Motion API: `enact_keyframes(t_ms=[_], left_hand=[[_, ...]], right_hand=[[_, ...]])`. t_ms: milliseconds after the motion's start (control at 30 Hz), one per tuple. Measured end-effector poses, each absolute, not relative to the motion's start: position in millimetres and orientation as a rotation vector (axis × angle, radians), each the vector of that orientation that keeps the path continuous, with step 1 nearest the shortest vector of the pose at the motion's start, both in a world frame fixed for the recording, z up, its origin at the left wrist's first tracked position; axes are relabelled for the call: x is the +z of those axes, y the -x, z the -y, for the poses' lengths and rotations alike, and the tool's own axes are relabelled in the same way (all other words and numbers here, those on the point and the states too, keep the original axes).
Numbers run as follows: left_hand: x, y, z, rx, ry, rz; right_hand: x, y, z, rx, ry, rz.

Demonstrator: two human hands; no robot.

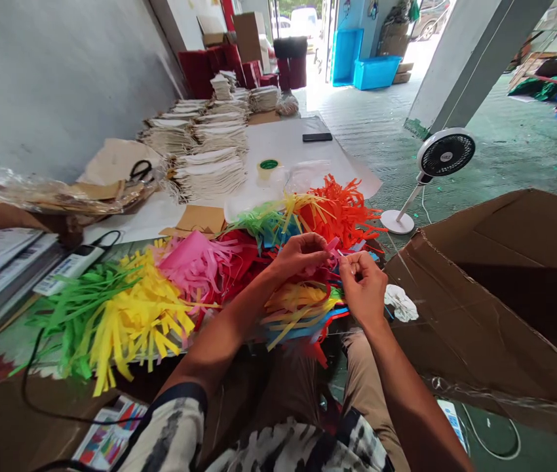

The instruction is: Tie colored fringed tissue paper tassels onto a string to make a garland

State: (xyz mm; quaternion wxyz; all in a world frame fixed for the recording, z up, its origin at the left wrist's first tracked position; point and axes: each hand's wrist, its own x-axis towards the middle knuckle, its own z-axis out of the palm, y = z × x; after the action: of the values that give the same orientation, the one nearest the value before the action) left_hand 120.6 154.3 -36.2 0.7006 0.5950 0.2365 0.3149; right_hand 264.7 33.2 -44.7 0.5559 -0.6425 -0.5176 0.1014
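Observation:
Over a heap of fringed paper tassels, my left hand is closed in a pinch on a pink paper tassel. Close on its right, my right hand is pinched around a thin white string-like piece at the pink paper; its far end is hidden. Beneath my hands lie yellow and blue paper strips. Orange fringe and pale green fringe spread just beyond. Left of my left arm are pink fringe, yellow fringe and green fringe.
A large open cardboard box stands at the right, with a white fan behind it. Farther back on the table are stacked off-white bundles, a tape roll, a black phone and black-handled scissors.

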Motion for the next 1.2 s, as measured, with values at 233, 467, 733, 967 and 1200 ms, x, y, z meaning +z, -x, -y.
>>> enact_keyframes(t_ms=[233,467,733,967,1200], left_hand=[[-36.7,-119.8,-153.6,0.651,-1.273,-0.552],[-41.7,-120.8,-155.3,0.650,-1.376,-0.539],[-43.1,-119.9,-154.8,0.697,-1.357,-0.552],[-42.1,-115.6,-155.4,0.651,-1.120,-0.561],[-37.7,-116.7,-152.0,0.645,-1.142,-0.585]], right_hand=[[-39.4,-262.8,-37.8,0.265,1.548,1.267],[-42.1,-263.4,-40.1,0.270,1.620,1.274],[-41.2,-262.6,-38.1,0.275,1.595,1.314],[-39.6,-257.3,-38.8,0.264,1.577,1.276],[-40.8,-251.5,-46.3,0.294,1.596,1.273]])
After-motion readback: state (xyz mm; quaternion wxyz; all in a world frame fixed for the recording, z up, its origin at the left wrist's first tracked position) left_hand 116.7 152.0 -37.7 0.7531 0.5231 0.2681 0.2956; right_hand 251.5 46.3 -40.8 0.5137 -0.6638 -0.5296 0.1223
